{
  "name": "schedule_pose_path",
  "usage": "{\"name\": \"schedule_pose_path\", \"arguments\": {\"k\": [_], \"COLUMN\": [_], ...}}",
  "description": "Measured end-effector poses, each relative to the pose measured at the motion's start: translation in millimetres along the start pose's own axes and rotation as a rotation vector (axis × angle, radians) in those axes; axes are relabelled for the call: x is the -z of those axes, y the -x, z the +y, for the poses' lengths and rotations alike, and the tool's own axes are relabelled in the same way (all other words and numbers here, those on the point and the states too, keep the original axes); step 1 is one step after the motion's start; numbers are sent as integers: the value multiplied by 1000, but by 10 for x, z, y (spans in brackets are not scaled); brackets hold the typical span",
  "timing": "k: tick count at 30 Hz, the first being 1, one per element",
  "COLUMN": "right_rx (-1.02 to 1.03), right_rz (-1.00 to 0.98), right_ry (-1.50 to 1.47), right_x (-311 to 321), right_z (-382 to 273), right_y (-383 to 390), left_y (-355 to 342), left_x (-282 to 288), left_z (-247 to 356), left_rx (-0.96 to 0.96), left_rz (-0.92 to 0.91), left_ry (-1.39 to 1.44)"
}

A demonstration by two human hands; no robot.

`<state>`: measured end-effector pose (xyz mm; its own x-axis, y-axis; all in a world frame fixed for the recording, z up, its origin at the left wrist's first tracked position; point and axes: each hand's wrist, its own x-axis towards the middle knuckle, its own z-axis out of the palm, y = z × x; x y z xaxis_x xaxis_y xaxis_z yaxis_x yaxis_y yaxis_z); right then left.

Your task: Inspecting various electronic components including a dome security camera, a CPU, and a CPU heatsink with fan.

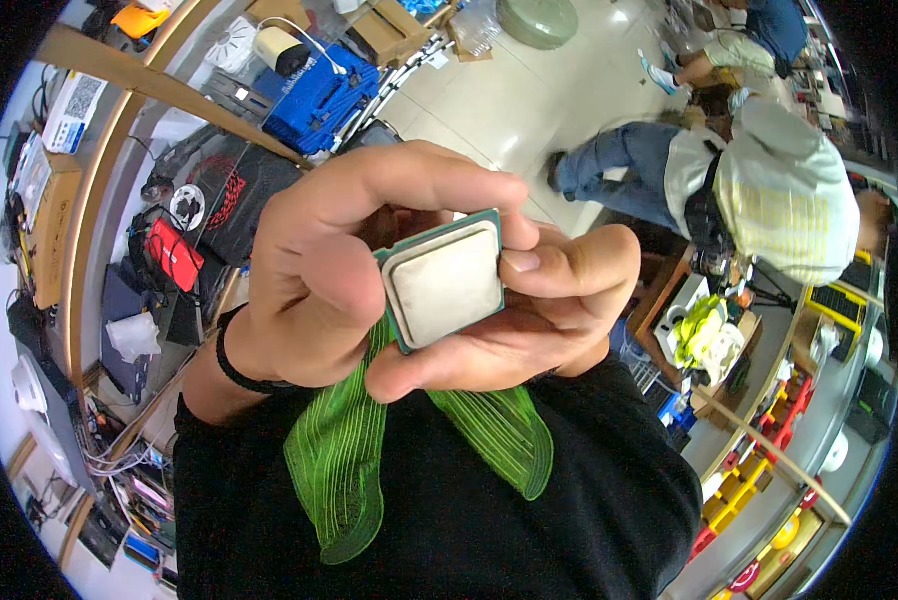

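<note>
A square computer processor [445, 282], with a silvery metal lid on a green board, is held up tilted in front of my chest. My left hand [314, 270] is closed on it, the thumb by its left edge and the index finger arching over the top to the upper right corner. My right hand [559, 310] grips it too, thumb along the lower edge and fingertips at the right edge. The underside of the processor is hidden. Below the hands, two green ribbed fabric ends [339, 460] hang over my black shirt [449, 540]. A dark band circles my left wrist.
To the left, shelving with a wooden frame [94, 230] carries a red pouch [175, 254], cables and boxes. Blue cases [319, 100] stand beyond it. A person in jeans [619, 170] bends at the right, near shelves with yellow and red bins [739, 490]. Another person is farther back.
</note>
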<state>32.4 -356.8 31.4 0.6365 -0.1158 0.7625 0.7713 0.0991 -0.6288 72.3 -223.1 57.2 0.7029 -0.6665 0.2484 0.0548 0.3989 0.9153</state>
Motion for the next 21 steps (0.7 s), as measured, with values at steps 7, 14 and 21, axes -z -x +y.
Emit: {"name": "schedule_pose_path", "arguments": {"k": [7,14,21], "right_rx": [-1,-14,-25], "right_rz": [43,77,92], "right_ry": [85,133,126], "right_x": [44,81,86], "right_z": [-128,-249,-271], "right_y": [132,225,272], "left_y": [20,34,33], "left_x": [-81,-166,-178], "left_z": [-71,-130,-68], "left_rx": [46,7,66], "left_rz": [-78,-89,-122], "left_ry": [3,30,-144]}}
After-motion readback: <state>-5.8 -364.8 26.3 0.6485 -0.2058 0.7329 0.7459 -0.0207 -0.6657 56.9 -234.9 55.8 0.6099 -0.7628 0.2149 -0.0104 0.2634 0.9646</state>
